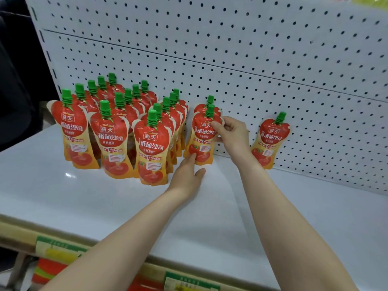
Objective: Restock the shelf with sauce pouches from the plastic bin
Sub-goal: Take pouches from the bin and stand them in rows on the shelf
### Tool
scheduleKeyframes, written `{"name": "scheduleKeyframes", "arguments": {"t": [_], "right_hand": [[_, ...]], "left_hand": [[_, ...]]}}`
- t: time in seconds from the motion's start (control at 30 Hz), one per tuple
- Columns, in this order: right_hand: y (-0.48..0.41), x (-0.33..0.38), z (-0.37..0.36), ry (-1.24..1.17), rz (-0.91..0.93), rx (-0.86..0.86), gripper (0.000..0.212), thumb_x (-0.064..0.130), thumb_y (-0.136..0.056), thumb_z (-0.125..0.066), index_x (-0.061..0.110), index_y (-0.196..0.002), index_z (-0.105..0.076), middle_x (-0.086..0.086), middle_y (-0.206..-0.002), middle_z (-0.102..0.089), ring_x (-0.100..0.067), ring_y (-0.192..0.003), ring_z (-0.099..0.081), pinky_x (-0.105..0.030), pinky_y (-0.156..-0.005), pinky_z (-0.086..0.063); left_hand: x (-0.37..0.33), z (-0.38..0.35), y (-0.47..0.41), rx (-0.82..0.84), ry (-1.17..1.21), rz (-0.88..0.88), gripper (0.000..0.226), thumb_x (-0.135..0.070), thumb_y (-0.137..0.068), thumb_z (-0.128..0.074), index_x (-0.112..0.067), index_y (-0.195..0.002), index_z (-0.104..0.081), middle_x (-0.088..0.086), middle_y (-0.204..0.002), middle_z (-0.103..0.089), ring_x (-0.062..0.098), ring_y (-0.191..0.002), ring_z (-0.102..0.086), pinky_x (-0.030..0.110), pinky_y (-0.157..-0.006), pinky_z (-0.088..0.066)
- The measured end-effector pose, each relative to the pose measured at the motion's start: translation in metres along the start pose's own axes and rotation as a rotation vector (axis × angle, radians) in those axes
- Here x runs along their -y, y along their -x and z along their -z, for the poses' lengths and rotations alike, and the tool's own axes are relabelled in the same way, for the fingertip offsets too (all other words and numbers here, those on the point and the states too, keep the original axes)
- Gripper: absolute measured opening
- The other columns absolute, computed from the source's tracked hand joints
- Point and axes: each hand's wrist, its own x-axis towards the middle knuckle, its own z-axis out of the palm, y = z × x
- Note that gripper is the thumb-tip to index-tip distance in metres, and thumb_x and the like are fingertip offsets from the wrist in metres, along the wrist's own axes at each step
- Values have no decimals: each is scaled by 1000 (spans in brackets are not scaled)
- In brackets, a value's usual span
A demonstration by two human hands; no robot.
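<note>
A white pegboard wall [231,49], dotted with dark holes, fills the back. A white shelf [94,196] runs along its foot.

On the left part of the shelf stands a block of sauce pouches [117,127], upright in three rows that run from front to back. Each is red at the top and orange at the bottom, with a green screw cap. The front ones read 海天 in a white box, with 番茄沙司 in large white characters below it. The smaller print under that is too fine to read. A tomato is pictured near the bottom of each.

Just right of the block two more stand one behind the other. The front pouch [202,135] is upright on the shelf and carries the same 海天 番茄沙司 label. Of the rear pouch [210,99] only the cap and a red shoulder show.

Further right, a lone pouch [270,139] with the same label leans back against the pegboard wall, apart from the others.

The right hand [233,133] pinches the front pouch's upper right edge between thumb and curled fingers, just beside the cap. The left hand [189,175] lies low over the shelf with its fingers straight and close together, the fingertips touching the lower front of the same pouch.

Along the shelf's front edge sit green and yellow price tags [58,248], their writing too blurred to read.
</note>
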Motion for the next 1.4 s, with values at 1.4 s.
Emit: {"name": "scheduleKeyframes", "arguments": {"t": [1.4], "right_hand": [[366, -11, 89, 819, 55, -416, 28, 28, -99, -54, 17, -122, -65, 1, -113, -69, -18, -105, -63, -36, -93, -50]], "left_hand": [[-8, -4, 227, 206, 533, -396, 24, -15, -93, -54, -29, -110, -62, -7, -102, -69, 11, -96, -68, 38, -92, -53]]}}
